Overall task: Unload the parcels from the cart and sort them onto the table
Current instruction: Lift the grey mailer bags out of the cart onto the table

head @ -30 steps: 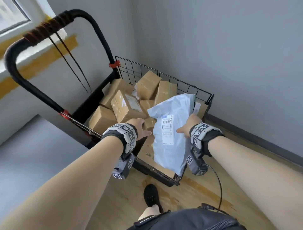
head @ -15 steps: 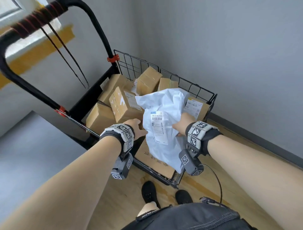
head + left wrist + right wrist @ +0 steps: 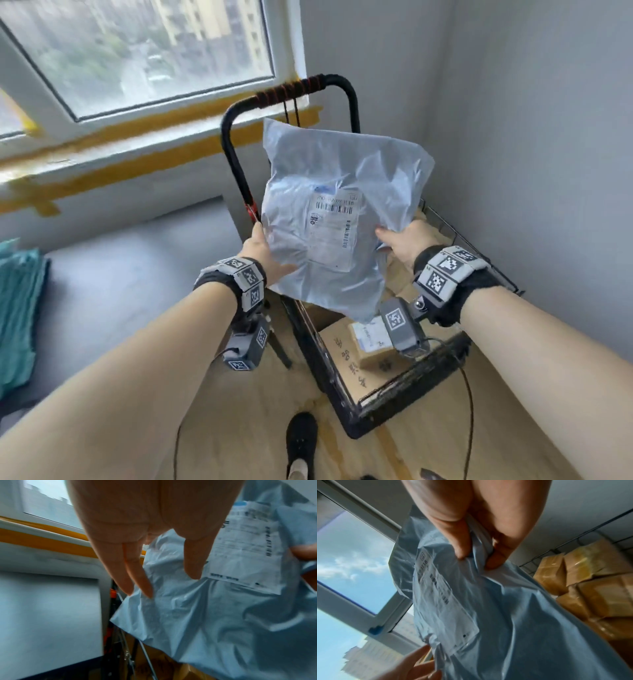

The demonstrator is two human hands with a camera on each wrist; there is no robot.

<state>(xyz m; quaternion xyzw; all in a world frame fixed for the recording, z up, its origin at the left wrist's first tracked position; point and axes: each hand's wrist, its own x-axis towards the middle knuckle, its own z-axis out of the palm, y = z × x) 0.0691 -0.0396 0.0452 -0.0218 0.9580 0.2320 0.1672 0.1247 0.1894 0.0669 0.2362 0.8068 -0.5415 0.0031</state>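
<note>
A pale blue plastic mailer bag [image 3: 329,222] with a white barcode label hangs upright in the air above the black wire cart [image 3: 394,407]. My right hand [image 3: 399,241] pinches the bag's right side between thumb and fingers [image 3: 462,550]. My left hand [image 3: 262,248] lies against the bag's left edge with straight fingers [image 3: 130,577], the thumb resting on the bag's front. The bag [image 3: 223,615] hides most of the cart's load. A small labelled brown box [image 3: 373,346] shows below it, and several brown boxes [image 3: 590,581] are stacked in the basket.
A grey table top [image 3: 120,274] lies to the left of the cart, with a teal cloth [image 3: 17,308] at its left end. The cart's tall black handle [image 3: 301,87] rises behind the bag. A window [image 3: 137,51] is ahead, a grey wall right, my shoe [image 3: 301,442] below.
The bag has come up out of the cart and now hangs high in front of the handle. My left hand moved from beneath it to its left edge. The view swung left, towards the window.
</note>
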